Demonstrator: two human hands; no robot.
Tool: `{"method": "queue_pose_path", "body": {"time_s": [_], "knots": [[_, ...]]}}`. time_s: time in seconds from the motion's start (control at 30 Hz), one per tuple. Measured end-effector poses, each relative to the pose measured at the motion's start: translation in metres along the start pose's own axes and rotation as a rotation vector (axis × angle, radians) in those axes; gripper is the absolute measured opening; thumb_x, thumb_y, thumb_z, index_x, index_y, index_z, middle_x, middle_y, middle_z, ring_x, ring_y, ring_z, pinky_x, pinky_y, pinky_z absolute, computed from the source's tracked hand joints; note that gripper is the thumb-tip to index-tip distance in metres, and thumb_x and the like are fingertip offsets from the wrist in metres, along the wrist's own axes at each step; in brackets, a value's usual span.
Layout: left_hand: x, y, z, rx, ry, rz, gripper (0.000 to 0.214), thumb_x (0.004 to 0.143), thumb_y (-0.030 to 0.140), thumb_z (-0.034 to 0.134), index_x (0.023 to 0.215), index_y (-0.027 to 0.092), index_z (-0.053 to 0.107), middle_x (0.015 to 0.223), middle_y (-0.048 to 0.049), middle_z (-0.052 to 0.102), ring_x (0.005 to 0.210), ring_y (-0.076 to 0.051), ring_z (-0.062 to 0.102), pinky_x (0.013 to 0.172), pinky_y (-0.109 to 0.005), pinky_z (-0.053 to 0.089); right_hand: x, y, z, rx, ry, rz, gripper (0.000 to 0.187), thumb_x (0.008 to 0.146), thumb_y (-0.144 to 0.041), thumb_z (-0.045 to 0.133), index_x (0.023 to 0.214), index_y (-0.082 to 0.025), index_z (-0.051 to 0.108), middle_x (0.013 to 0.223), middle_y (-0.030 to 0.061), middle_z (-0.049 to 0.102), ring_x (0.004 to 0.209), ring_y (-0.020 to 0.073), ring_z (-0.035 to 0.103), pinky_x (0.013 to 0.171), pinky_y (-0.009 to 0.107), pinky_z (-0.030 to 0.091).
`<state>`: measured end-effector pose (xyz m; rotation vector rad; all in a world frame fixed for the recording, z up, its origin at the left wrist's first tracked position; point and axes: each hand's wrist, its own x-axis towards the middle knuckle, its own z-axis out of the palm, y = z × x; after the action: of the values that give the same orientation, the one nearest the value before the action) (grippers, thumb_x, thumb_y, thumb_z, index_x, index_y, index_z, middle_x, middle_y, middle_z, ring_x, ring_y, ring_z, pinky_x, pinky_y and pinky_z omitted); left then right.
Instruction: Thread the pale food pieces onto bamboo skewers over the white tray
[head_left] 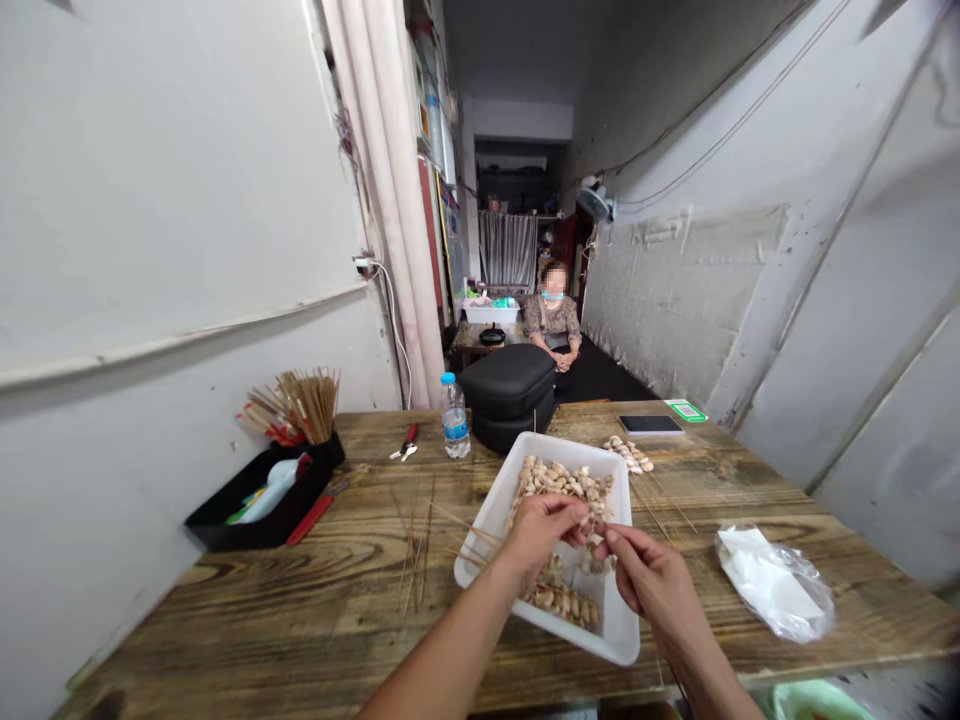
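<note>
A white plastic tray (626, 630) stands on the wooden table, holding many loose garlic cloves (562, 478) toward its far end. Near its front lies a row of garlic cloves (564, 602) that look threaded on skewers. Thin skewers (465, 525) stick out over the tray's left rim. Both hands meet above the tray's middle. My left hand (546, 532) is closed in a pinch, and what its fingertips hold is hidden. Facing it, my right hand (646, 572) pinches what looks like a small pale garlic clove between thumb and forefinger.
Loose skewers (416, 550) lie left of the tray; garlic cloves (628, 455) lie behind it. Around stand a water bottle (454, 420), black case (510, 395), keys (407, 443), black box (225, 525), phone (651, 425) and plastic bag (776, 585). A person (553, 320) sits beyond.
</note>
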<state>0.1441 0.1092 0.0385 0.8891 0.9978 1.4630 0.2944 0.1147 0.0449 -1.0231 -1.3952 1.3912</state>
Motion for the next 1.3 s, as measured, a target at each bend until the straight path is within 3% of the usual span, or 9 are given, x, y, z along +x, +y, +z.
{"method": "queue_pose_path", "body": {"time_s": [0.17, 0.33, 0.4, 0.57, 0.7, 1.1, 1.3], "knots": [[-0.002, 0.014, -0.01, -0.231, 0.063, -0.058, 0.038, 0.06, 0.036, 0.08, 0.083, 0.009, 0.067, 0.057, 0.0012, 0.057, 0.046, -0.002, 0.045, 0.045, -0.014, 0.032, -0.017, -0.003, -0.009, -0.145, -0.005, 0.015, 0.05, 0.067, -0.058, 0.066, 0.085, -0.011, 0.069, 0.061, 0.0033, 0.061, 0.036, 0.0049, 0.034, 0.035, 0.02, 0.027], [-0.005, 0.022, -0.027, -0.477, -0.109, -0.152, 0.032, 0.072, 0.02, 0.074, 0.101, 0.011, 0.066, 0.069, -0.0005, 0.056, 0.057, -0.002, 0.048, 0.056, -0.014, 0.042, -0.029, -0.002, -0.017, -0.315, -0.046, -0.065, 0.041, 0.076, -0.051, 0.06, 0.086, -0.013, 0.07, 0.064, 0.0043, 0.064, 0.042, 0.0076, 0.04, 0.038, 0.021, 0.031], [-0.007, 0.024, -0.031, -0.493, -0.12, -0.16, 0.03, 0.074, 0.017, 0.071, 0.103, 0.01, 0.066, 0.07, -0.001, 0.056, 0.058, -0.003, 0.049, 0.058, -0.014, 0.043, -0.031, -0.001, -0.017, -0.378, -0.051, -0.112, 0.038, 0.078, -0.049, 0.058, 0.084, -0.013, 0.071, 0.063, 0.0044, 0.064, 0.044, 0.0094, 0.045, 0.039, 0.021, 0.034], [-0.009, 0.022, -0.03, -0.424, -0.039, -0.149, 0.025, 0.073, 0.01, 0.069, 0.098, 0.01, 0.069, 0.071, -0.0021, 0.059, 0.06, -0.004, 0.051, 0.059, -0.015, 0.043, -0.032, 0.005, -0.014, -0.497, -0.054, -0.217, 0.035, 0.082, -0.046, 0.054, 0.077, -0.016, 0.072, 0.061, 0.003, 0.064, 0.05, 0.0125, 0.053, 0.044, 0.022, 0.04], [-0.006, 0.017, -0.024, -0.353, 0.046, -0.116, 0.018, 0.068, 0.009, 0.073, 0.085, 0.009, 0.071, 0.068, -0.0019, 0.062, 0.062, -0.005, 0.054, 0.06, -0.017, 0.043, -0.031, 0.011, -0.015, -0.515, -0.053, -0.214, 0.034, 0.082, -0.045, 0.053, 0.079, -0.017, 0.072, 0.061, 0.003, 0.065, 0.053, 0.0138, 0.056, 0.046, 0.023, 0.042], [-0.008, 0.014, -0.017, -0.203, 0.111, -0.076, 0.03, 0.058, 0.02, 0.081, 0.085, 0.012, 0.071, 0.072, -0.0031, 0.068, 0.065, -0.01, 0.062, 0.069, -0.026, 0.049, -0.029, 0.013, -0.013, -0.535, -0.012, -0.158, 0.036, 0.081, -0.045, 0.052, 0.076, -0.016, 0.071, 0.061, 0.0022, 0.066, 0.046, 0.0117, 0.051, 0.047, 0.023, 0.042], [-0.007, 0.009, -0.014, -0.088, 0.141, 0.026, 0.033, 0.055, 0.027, 0.083, 0.082, 0.013, 0.072, 0.074, -0.0021, 0.069, 0.067, -0.011, 0.061, 0.072, -0.027, 0.048, -0.03, 0.013, -0.015, -0.573, 0.003, -0.209, 0.035, 0.081, -0.045, 0.051, 0.068, -0.018, 0.069, 0.063, 0.0025, 0.068, 0.054, 0.0145, 0.058, 0.057, 0.025, 0.047]]}}
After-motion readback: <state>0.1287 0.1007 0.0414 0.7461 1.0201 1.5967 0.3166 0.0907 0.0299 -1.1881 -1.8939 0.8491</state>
